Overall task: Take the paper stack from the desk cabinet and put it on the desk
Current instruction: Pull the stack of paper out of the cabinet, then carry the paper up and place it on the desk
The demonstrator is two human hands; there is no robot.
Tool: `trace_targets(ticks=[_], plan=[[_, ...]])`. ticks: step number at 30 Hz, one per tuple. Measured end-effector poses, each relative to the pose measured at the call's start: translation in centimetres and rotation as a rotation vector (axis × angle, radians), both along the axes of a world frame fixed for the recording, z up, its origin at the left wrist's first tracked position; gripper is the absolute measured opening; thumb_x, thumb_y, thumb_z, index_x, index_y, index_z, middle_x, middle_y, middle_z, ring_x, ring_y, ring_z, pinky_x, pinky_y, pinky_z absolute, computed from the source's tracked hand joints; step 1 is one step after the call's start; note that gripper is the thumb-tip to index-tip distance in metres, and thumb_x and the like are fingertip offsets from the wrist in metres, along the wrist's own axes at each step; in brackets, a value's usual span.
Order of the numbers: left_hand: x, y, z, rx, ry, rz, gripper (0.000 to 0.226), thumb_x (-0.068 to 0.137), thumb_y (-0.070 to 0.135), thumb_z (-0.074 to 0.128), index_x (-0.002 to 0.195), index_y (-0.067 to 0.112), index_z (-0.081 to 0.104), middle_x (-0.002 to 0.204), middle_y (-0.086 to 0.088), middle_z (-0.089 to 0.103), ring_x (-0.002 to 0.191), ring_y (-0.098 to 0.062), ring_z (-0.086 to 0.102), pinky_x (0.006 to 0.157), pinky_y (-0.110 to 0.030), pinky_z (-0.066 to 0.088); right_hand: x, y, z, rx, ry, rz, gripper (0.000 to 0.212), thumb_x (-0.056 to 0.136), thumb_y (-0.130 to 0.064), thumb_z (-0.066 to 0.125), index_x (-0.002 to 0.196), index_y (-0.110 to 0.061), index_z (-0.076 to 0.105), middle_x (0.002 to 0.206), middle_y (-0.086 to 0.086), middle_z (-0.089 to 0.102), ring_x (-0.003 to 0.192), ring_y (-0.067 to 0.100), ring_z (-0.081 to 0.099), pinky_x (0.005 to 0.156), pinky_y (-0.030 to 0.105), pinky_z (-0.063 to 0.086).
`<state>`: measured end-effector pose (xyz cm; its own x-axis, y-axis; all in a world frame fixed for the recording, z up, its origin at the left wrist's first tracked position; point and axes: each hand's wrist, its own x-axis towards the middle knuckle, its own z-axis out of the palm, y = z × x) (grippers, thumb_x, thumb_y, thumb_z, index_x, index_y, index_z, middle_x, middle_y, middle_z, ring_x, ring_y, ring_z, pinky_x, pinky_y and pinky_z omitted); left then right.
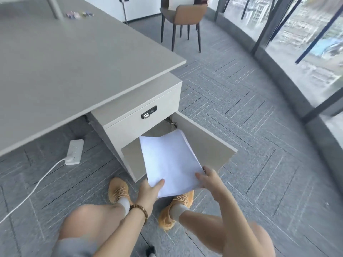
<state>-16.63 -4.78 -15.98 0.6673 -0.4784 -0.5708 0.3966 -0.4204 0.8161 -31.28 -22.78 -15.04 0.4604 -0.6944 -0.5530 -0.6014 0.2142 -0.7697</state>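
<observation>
The paper stack (169,162) is held by both hands, mostly out of the desk cabinet (141,115), its far edge at 12 o'clock still over the open compartment. The near corners are pinched: the left hand (149,191) is closed on the corner at 7 o'clock, thumb on top, and the right hand (209,179) is closed on the corner at 5 o'clock, fingers over the edge. A two-corner hold is probably used because the sheets are loose and limp; the far edge is seen curled upward, so one hand would likely let it sag or fan.

The cabinet door (204,145) is swung open toward 3 o'clock, hinge at the upper right of the opening, which leaves a clear pull path toward the body. The drawer with the lock (149,112) above is shut and out of the way.

The desk (74,62) sits at 10 to 11 o'clock of the stack, well above it, its corner overhanging the cabinet. Small items (78,14) lie far back at 11 o'clock; the near surface is bare. A power strip (74,152) lies on the floor at 9 o'clock, apart from the feet.

Judged stage: extraction nearly done, placement not yet started. The next move calls for a lift clear of the desk edge, then a flat set-down. Risk: sheets slipping if the pinch is loosened while rising.
</observation>
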Motion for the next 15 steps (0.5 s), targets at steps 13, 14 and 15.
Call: trace_targets(ticks=[13,14,15], plan=[[-8.5,11.2,17.8,-0.272,-0.246,-0.121,0.027,0.091,0.016,0.069,0.117,0.023,0.066,0.112,0.007,0.075,0.101,-0.008,0.069,0.081,-0.021,0.053,-11.0,11.3,17.3,-0.084,-0.293,-0.047,0.052,0.062,-0.031,0.069,0.097,0.008,0.063,0.077,0.004,0.056,0.070,0.015,0.050,0.061,0.026,0.041],[-8.6,12.0,19.0,-0.298,-0.256,-0.120,0.027,0.092,0.015,0.069,0.117,0.023,0.066,0.110,0.008,0.076,0.101,-0.009,0.069,0.080,-0.021,0.053,-10.9,11.9,18.4,-0.088,-0.323,-0.049,0.046,0.062,-0.027,0.067,0.097,0.003,0.065,0.077,0.003,0.060,0.066,0.015,0.053,0.058,0.023,0.041],[-8.6,12.8,20.1,-0.325,-0.266,-0.112,0.027,0.091,0.014,0.069,0.117,0.022,0.067,0.109,0.007,0.077,0.103,-0.012,0.071,0.083,-0.025,0.055,-10.7,12.4,19.4,-0.099,-0.348,-0.049,0.040,0.062,-0.025,0.065,0.096,-0.003,0.067,0.079,0.002,0.066,0.065,0.017,0.059,0.057,0.023,0.044]])
